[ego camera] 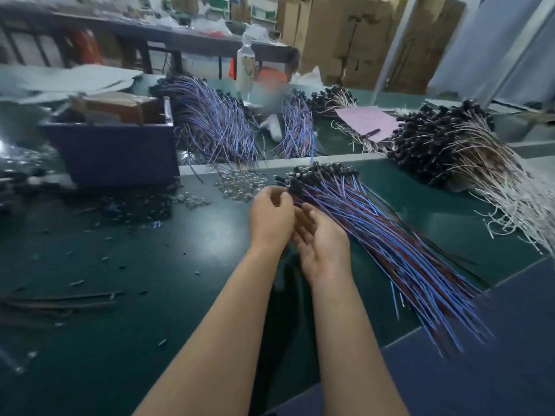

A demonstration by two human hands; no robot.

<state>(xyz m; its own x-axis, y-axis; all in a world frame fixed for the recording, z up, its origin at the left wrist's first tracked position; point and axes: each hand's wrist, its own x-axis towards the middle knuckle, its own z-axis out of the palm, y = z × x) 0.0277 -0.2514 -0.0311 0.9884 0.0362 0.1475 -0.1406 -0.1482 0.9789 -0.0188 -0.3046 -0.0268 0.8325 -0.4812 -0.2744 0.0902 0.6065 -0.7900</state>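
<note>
A fan of blue and dark red wires (390, 235) with black capped ends (312, 172) lies on the green table (120, 295), running from the centre toward the lower right. My left hand (270, 217) hovers at the capped ends with its fingers curled and fingertips close together. Blur hides whether they pinch anything. My right hand (322, 244) is just beside it, palm turned left, fingers loosely extended against the near edge of the wires.
A dark blue box (120, 151) stands at the left with more blue wire bundles (216, 124) behind. Small clear parts (240, 184) and black bits (135, 205) litter the table. A pile of white-wired black parts (450, 151) sits at the right. A bottle (247, 67) stands at the back.
</note>
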